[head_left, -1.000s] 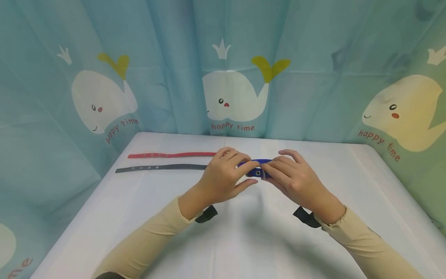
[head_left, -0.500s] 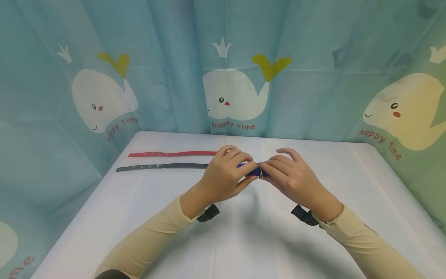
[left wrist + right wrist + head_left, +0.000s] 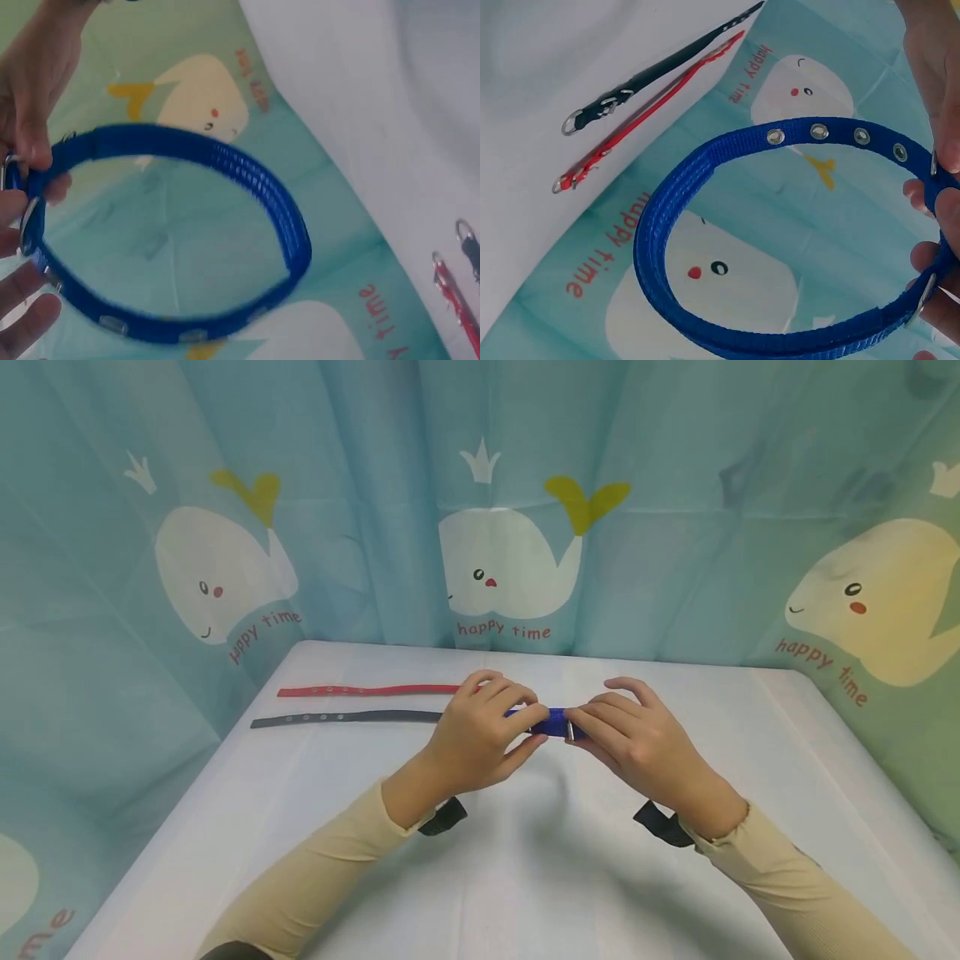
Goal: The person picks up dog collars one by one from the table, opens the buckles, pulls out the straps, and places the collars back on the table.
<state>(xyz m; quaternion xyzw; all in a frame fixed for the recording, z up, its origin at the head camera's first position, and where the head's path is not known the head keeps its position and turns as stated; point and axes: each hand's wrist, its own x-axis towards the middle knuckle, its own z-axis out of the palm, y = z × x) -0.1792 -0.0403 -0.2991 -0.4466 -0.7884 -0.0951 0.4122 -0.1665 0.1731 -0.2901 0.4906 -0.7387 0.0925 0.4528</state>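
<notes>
A blue collar (image 3: pixel 555 723) with metal eyelets is bent into a large loop, as both wrist views show. My left hand (image 3: pixel 486 737) pinches one side of its joined part between thumb and fingers. The other side is pinched by my right hand (image 3: pixel 637 739), its index finger raised. A metal ring (image 3: pixel 571 732) sits on the band at the right fingertips. In the right wrist view several eyelets (image 3: pixel 820 131) line the loop's upper band. Fingers hide much of the join, so I cannot tell whether the strap end is through the buckle. Both hands are above the table.
A red collar (image 3: pixel 390 691) and a black collar (image 3: pixel 375 717) lie side by side on the white table (image 3: pixel 480 877), their right ends behind my left hand in the head view. A light blue curtain (image 3: pixel 360 568) with whale prints hangs behind the table.
The eyelet seen between my hands a second ago is out of sight in the head view. My hands first closed together, then parted slightly, with the metal ring shifting right.
</notes>
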